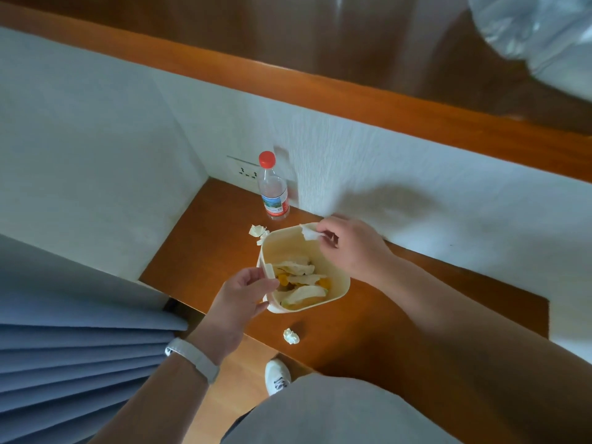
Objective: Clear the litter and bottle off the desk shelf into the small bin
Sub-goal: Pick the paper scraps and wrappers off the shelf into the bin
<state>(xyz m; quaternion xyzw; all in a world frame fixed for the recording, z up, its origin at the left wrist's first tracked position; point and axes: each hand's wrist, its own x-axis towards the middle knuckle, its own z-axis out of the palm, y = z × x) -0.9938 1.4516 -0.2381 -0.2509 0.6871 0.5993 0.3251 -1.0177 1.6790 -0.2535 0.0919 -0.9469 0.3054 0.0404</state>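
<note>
A small cream bin (338, 278) rests on the brown desk shelf (205, 251), with tissues and orange scraps inside. My left hand (240, 296) grips its near-left rim by a tab. My right hand (349, 248) pinches a white paper scrap (309, 232) over the bin's far rim. A clear plastic bottle (273, 187) with a red cap stands upright against the wall behind the bin. Crumpled paper (259, 232) lies just left of the bin's far corner. Another paper ball (291, 335) lies on the shelf near its front edge.
White walls enclose the shelf at left and back, with a socket plate (245, 173) behind the bottle. A wooden ledge (320, 81) runs above. Blue curtain folds (80, 347) hang at lower left. A white shoe (277, 376) stands on the floor below.
</note>
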